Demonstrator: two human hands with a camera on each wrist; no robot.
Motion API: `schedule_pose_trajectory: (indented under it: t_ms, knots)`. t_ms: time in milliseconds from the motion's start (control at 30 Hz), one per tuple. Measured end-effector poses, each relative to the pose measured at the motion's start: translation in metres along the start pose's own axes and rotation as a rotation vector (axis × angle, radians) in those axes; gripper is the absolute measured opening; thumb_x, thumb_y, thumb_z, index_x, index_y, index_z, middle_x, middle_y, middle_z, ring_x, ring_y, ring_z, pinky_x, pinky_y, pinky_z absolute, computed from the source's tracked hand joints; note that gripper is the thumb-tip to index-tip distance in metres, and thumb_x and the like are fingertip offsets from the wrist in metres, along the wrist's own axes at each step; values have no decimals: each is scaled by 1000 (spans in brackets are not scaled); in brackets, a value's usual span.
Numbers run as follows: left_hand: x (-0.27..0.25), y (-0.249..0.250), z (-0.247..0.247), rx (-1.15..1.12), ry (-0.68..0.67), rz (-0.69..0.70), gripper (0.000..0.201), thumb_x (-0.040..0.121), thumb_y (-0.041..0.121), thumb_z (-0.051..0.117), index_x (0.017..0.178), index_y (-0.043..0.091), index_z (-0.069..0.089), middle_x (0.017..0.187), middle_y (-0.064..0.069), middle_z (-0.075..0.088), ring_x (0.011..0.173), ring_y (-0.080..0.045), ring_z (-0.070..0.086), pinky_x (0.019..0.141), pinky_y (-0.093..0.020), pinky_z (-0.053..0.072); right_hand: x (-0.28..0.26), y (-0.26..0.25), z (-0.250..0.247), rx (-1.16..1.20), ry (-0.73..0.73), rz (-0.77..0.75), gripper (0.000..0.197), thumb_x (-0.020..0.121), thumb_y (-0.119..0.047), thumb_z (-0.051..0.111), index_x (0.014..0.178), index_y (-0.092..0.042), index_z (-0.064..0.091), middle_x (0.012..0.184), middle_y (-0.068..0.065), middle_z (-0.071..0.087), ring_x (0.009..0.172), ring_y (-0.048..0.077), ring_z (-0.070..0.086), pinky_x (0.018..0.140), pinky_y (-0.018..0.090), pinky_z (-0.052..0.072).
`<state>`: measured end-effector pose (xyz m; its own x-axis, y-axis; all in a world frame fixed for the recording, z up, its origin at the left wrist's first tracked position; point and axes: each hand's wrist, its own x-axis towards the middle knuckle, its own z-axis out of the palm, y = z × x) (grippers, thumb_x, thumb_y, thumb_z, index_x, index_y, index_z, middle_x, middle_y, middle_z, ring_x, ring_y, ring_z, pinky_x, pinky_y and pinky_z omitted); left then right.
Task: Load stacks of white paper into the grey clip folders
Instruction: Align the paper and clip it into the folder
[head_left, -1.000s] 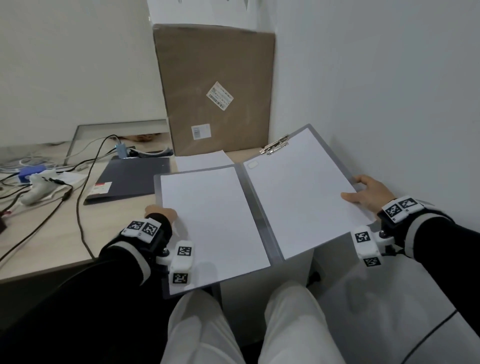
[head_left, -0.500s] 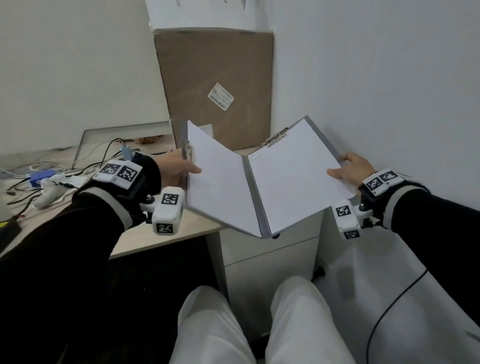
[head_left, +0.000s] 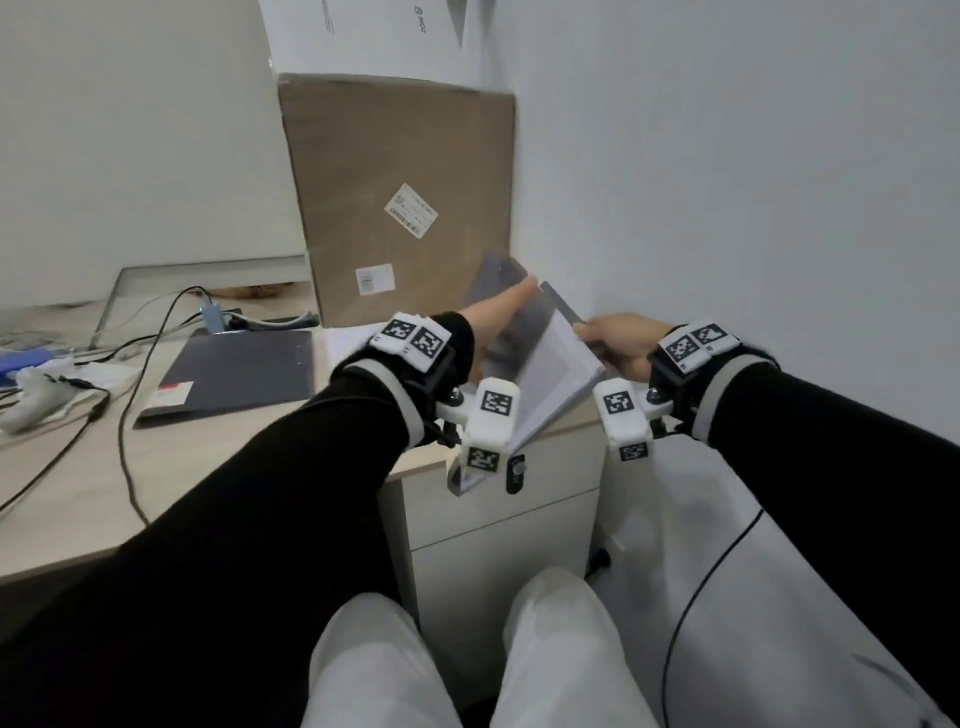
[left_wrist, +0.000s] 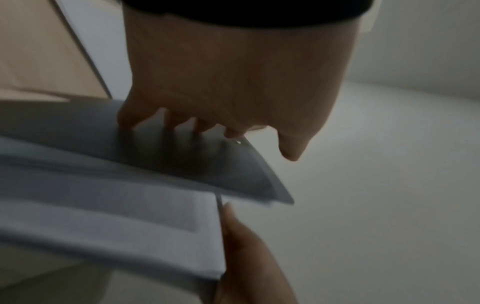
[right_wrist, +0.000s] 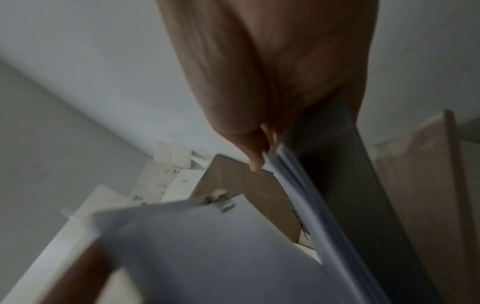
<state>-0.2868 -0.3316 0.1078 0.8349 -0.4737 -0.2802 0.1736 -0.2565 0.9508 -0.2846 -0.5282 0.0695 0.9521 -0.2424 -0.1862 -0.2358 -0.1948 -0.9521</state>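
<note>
The grey clip folder (head_left: 519, 332) is held in the air over the desk corner, nearly folded together, with white paper (head_left: 553, 374) showing between its covers. My left hand (head_left: 498, 312) lies flat against the outside of the left cover; in the left wrist view its fingers (left_wrist: 182, 123) press on the grey cover (left_wrist: 207, 170) and the thumb stands off the edge. My right hand (head_left: 618, 343) pinches the right edge of the folder and its paper stack (right_wrist: 298, 195). The metal clip (right_wrist: 221, 202) shows blurred on the other flap.
A tall cardboard box (head_left: 400, 197) leans on the wall just behind the folder. A dark closed folder (head_left: 239, 369) and cables (head_left: 124, 395) lie on the desk to the left. A white drawer unit (head_left: 493, 545) stands below, and the wall is close on the right.
The folder went from lying open and flat to almost folded together. My left hand swung the left cover up and over to the right. The right hand kept its hold on the right edge.
</note>
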Motion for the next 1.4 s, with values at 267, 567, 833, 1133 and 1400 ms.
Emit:
schedule_pose_trajectory:
  t_ms: [267, 567, 833, 1133, 1400]
  knots:
    - [28, -63, 22, -60, -41, -102, 71, 94, 52, 39, 151, 15, 19, 161, -5, 9, 149, -23, 4, 119, -41, 10, -12, 31, -1, 339, -122, 193, 29, 96, -35, 47, 99, -9, 59, 93, 13, 65, 81, 26, 61, 75, 37, 50]
    - [39, -91, -27, 205, 266, -111, 57, 98, 36, 42, 144, 4, 34, 150, -13, 36, 138, -29, 36, 111, -35, 32, -3, 58, -5, 331, 71, 85, 29, 91, 10, 38, 108, -7, 54, 89, 10, 61, 76, 24, 59, 48, 28, 57]
    - [68, -106, -35, -396, 78, -84, 15, 96, 22, 51, 94, 8, 55, 76, -7, 66, 49, -15, 70, 42, -19, 54, 26, 27, -25, 436, 42, -28, 36, 92, 7, 36, 113, -16, 52, 94, 6, 62, 76, 19, 64, 52, 29, 59]
    - [128, -79, -61, -663, 248, 83, 4, 94, -1, 49, 93, -3, 53, 86, -12, 59, 69, -24, 61, 41, -18, 53, 96, 17, -4, 901, 12, 17, 39, 85, 2, 52, 124, -1, 51, 116, 15, 62, 107, 24, 63, 86, 34, 57]
    - [203, -63, -63, -680, 257, 46, 6, 95, 0, 47, 92, -2, 51, 87, -14, 58, 68, -25, 63, 40, -21, 54, 165, 32, 20, 824, 116, 57, 17, 96, 5, 40, 96, -6, 53, 94, 13, 65, 69, 23, 68, 45, 28, 57]
